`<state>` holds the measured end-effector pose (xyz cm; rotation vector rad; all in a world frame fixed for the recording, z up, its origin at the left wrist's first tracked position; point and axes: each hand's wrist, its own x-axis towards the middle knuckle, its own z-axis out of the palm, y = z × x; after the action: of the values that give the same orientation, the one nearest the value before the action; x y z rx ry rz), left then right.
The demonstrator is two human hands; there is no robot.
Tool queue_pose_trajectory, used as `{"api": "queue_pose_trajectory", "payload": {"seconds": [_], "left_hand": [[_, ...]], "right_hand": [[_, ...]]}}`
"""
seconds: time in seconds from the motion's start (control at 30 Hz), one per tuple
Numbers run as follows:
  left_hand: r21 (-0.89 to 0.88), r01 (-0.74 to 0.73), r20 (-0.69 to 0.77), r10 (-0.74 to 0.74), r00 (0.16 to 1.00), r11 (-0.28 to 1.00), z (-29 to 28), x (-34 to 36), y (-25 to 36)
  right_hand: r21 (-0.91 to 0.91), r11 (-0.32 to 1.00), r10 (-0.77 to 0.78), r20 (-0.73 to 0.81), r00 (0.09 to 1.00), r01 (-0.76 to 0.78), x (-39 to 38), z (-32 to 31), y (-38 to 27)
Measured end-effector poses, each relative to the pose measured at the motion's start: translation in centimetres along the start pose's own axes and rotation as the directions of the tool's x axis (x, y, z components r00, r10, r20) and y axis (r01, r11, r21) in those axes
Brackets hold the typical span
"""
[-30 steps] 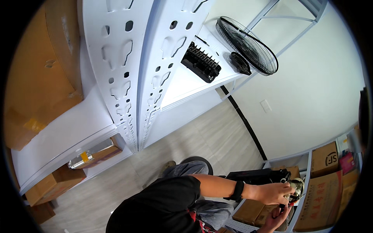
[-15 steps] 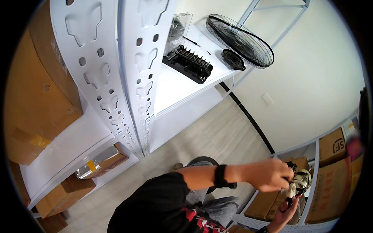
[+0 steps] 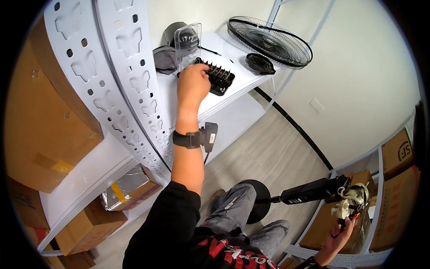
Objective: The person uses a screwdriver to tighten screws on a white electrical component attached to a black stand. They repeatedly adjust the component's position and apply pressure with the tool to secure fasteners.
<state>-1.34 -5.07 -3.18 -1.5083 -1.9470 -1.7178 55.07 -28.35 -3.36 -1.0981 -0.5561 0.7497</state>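
Observation:
My left hand (image 3: pixel 193 85) reaches over the near left end of a black tool case (image 3: pixel 219 80) with rows of upright bits. Its fingers are curled together at the case, and what they pinch is hidden. A clear lid (image 3: pixel 188 40) stands up at the case's back. At the lower right, my right hand (image 3: pixel 341 235) is closed at the underside of an exposed fan motor (image 3: pixel 354 199) with cream and metal parts. A small red and black piece shows at its fingertips, too small to name. The motor sits at the end of a black fan stand (image 3: pixel 309 192).
A wire fan grille (image 3: pixel 268 42) and a black round part (image 3: pixel 260 63) lie on the white shelf (image 3: pixel 172 96), near a grey cap (image 3: pixel 165 60). A perforated metal upright (image 3: pixel 130 67) rises at left. Cardboard boxes (image 3: pixel 45 121) fill racks on both sides.
My left hand has left the fan motor and swung up and left to the tool case. My right hand stays at the motor. The view has shifted, showing more of the stand.

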Motion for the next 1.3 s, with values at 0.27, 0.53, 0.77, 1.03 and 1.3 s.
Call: {"api": "queue_pose_trajectory", "payload": {"seconds": [0.27, 0.53, 0.77, 1.03, 1.3], "left_hand": [[0.204, 0.158, 0.172, -0.194, 0.966, 0.966, 1.5, 1.1, -2.1], [0.491, 0.116, 0.307, -0.296, 0.904, 0.863, 1.4, 3.8, -2.3], [0.584, 0.097, 0.37, -0.371, 0.852, 0.806, 1.6, 5.5, -1.6], [0.632, -0.073, 0.439, -0.278, 0.854, 0.772, 3.4, 7.4, -4.8], [0.686, 0.033, 0.509, -0.511, 0.693, 0.727, 2.2, 8.1, -0.3]], "right_hand": [[-0.062, 0.997, -0.031, 0.07, 0.997, 0.036, -0.2, -0.1, -0.6], [-0.039, 0.998, -0.036, 0.145, 0.989, 0.042, 0.3, -0.8, 0.2], [-0.009, 0.999, -0.049, 0.151, 0.987, 0.051, 0.7, -1.3, 0.3], [-0.003, 0.996, -0.083, 0.107, 0.991, 0.084, 0.2, -0.2, 0.2], [-0.007, 0.997, -0.076, 0.127, 0.989, 0.078, 0.2, -0.5, 0.1]]}}
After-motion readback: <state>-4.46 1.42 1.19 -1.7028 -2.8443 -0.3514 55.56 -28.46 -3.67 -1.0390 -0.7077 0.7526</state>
